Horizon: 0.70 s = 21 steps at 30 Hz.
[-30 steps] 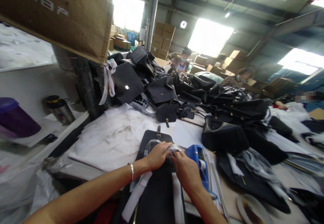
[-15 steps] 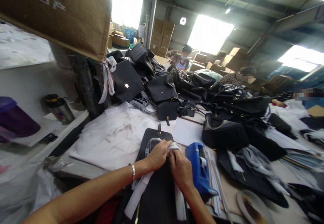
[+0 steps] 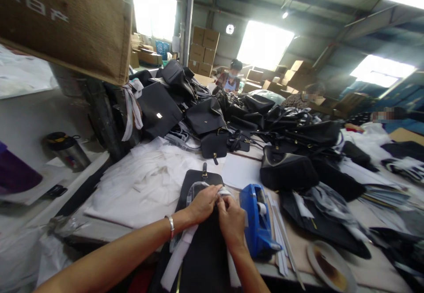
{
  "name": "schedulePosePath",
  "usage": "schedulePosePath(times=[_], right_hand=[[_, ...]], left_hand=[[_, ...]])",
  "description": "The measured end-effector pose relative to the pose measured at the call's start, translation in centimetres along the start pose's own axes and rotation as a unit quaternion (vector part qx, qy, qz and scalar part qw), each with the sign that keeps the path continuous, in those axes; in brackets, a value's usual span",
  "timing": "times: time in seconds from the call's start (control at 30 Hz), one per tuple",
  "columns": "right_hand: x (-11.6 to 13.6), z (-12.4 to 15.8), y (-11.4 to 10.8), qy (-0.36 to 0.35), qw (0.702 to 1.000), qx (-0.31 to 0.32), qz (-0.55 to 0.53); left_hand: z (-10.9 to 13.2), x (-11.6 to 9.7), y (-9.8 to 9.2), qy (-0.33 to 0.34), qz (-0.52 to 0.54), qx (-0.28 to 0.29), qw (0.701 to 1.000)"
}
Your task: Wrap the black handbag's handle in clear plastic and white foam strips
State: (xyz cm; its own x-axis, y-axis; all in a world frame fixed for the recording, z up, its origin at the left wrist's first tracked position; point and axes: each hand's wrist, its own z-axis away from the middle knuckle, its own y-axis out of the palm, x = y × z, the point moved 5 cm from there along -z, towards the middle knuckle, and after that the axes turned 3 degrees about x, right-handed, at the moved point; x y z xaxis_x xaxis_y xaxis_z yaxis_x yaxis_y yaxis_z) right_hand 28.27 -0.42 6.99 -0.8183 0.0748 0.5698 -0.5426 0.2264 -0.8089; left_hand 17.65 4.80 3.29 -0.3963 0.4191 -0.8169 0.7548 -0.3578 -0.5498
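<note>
A black bag (image 3: 207, 253) lies on the table edge in front of me, its buckled tab (image 3: 205, 171) pointing away. Clear and white wrapping covers its straps (image 3: 197, 188). My left hand (image 3: 204, 204), with a silver bracelet at the wrist, is closed on the wrapped strap near the bag's upper part. Fingertip to fingertip with it, my right hand (image 3: 232, 223) pinches the same wrapped strap from the right. The fingers hide the exact spot they grip. Close to my right hand stands a blue tape dispenser (image 3: 256, 224).
White sheets (image 3: 142, 178) lie in a pile at left. Many black bags (image 3: 205, 116) are heaped across the table. Paper strips (image 3: 281, 235) and a tape roll (image 3: 326, 264) lie at right. A steel flask (image 3: 68, 152) stands on a shelf. Several people (image 3: 231, 79) sit beyond the heap.
The view has shifted slightly to the right. Both hands stay on the wrapped strap, with the right hand's fingers now drawn closer to the left hand's.
</note>
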Motion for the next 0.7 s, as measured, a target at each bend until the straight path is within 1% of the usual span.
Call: schedulePosePath(times=[0.07,0.13,0.23,0.27,0.33,0.37,0.4,0.43,0.5,0.53,0.6,0.7], right_hand=[[0.0,0.1,0.0,0.003,1.000,0.004,-0.014],[0.1,0.2,-0.5,-0.013,0.999,0.033,-0.031],[0.0,0.0,-2.6,-0.054,0.992,0.093,-0.059],[-0.3,-0.2,-3.6,-0.058,0.992,0.091,-0.064],[-1.1,-1.1,-5.6,-0.051,0.995,0.060,-0.060],[-1.5,-1.6,-6.2,-0.045,0.996,0.053,-0.059],[-1.8,-2.1,-6.3,-0.043,0.995,0.061,-0.060],[-2.1,-2.5,-6.1,-0.047,0.993,0.084,-0.064],[-2.2,-3.0,-4.9,-0.061,0.985,0.137,-0.083],[-2.3,-3.1,-4.2,-0.067,0.982,0.148,-0.092],[-2.3,-3.1,-3.2,-0.073,0.980,0.145,-0.111],[-2.5,-2.8,-2.2,-0.064,0.979,0.125,-0.149]], left_hand=[[0.0,0.1,0.1,-0.001,0.003,0.005,1.000],[0.0,0.1,0.1,-0.003,0.009,0.011,1.000],[0.0,-0.2,-0.2,-0.001,0.032,0.021,0.999],[0.0,-0.5,-0.4,0.002,0.042,0.025,0.999],[-0.1,-1.0,-0.7,0.015,0.065,0.036,0.997],[-0.2,-1.3,-0.8,0.024,0.076,0.044,0.996],[-0.3,-1.7,-1.0,0.035,0.087,0.053,0.994],[-0.3,-2.0,-1.0,0.047,0.097,0.063,0.992],[-0.3,-2.5,-1.2,0.068,0.116,0.078,0.988],[-0.2,-2.7,-1.3,0.075,0.124,0.082,0.986],[0.0,-3.0,-1.5,0.078,0.140,0.081,0.984],[0.3,-3.3,-2.0,0.070,0.165,0.074,0.981]])
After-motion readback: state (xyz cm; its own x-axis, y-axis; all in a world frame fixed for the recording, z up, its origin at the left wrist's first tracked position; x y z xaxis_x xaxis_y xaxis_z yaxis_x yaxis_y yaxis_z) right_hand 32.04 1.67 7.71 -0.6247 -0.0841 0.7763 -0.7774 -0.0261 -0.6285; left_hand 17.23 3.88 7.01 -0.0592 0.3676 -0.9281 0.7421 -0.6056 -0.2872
